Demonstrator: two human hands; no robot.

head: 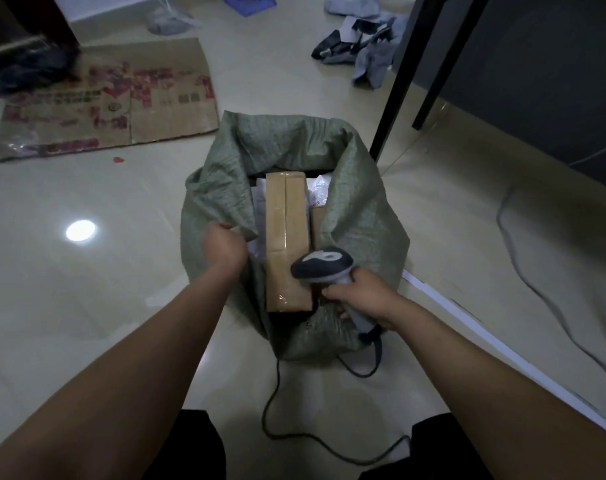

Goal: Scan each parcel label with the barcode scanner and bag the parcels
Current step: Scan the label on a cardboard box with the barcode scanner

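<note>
Black cable (pixel 277 410), lower centre: runs in a loop over the pale tiled floor (pixel 86 306) up to the scanner handle.

Barcode scanner (pixel 324 263), centre: grey head over the sack's mouth, above the near end of the long parcel. Right hand (pixel 360 294) has its fingers wrapped round the handle.

Left hand (pixel 223 244), centre left: fingers curled on the sack's left rim, drawing it outward.

Green woven sack (pixel 357 216), centre: stands open on the floor.

Long cardboard parcel (pixel 286 237): taped, lying inside the sack. A smaller brown box (pixel 317 223) sits against its right side. White mailers (pixel 317 192), probably plastic, lie beneath and behind.

Flattened carton (pixel 121 98), upper left. Black table leg (pixel 415 64) and crumpled wrappings (pixel 363 46), upper right.

Step in hand, as judged: bagging, with the mouth held wide. No label is visible on the long parcel's top face. No unbagged parcel is in view, so the next move likely calls for fetching one and finding its label.
</note>
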